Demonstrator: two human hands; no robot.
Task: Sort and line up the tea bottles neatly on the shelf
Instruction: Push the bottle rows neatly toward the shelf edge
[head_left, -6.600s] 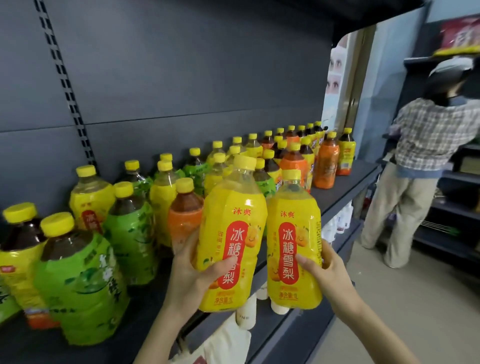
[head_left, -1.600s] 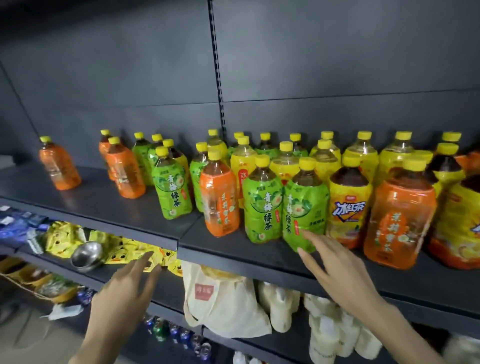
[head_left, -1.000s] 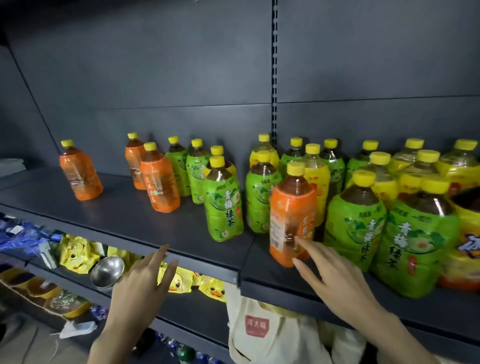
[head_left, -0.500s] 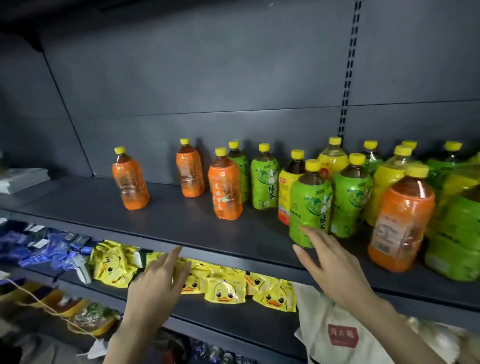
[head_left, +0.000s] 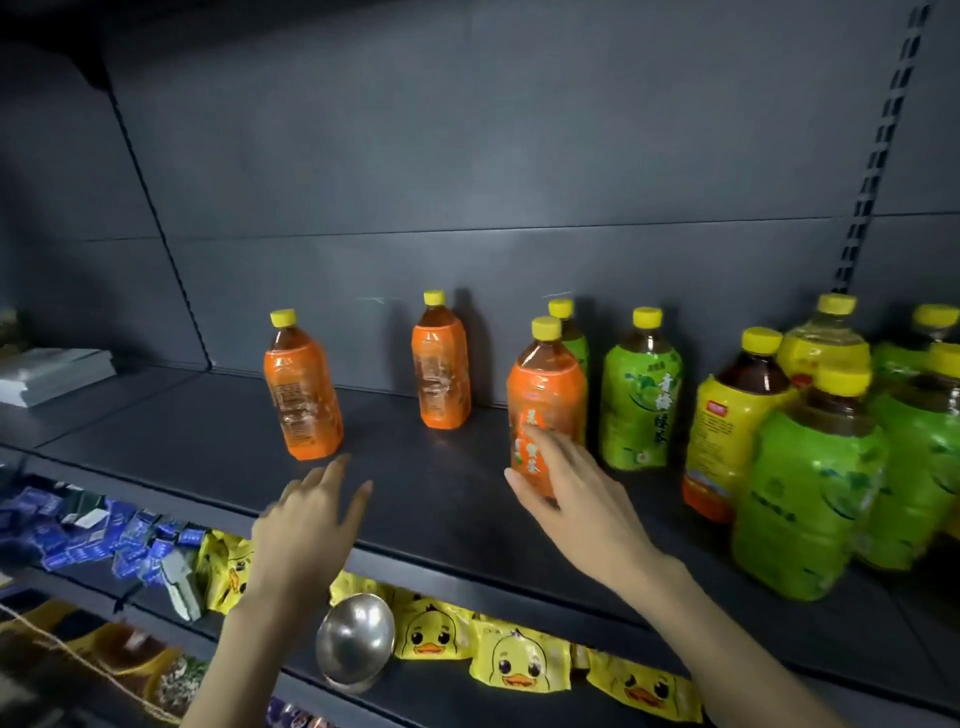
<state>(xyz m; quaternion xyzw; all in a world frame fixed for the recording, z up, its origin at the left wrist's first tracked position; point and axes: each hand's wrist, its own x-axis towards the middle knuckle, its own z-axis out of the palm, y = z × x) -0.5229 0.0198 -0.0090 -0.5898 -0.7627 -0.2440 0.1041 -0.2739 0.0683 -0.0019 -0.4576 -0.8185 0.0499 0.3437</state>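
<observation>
Orange, green and yellow bottles (head_left: 546, 400), yellow caps; dark grey shelf (head_left: 431, 499).

The light is dim. The bottles (head_left: 441, 374) throw dark shadows on the back wall (head_left: 467, 182). The left hand (head_left: 306, 525) is blurry, and straight lines bend near the edges.
</observation>
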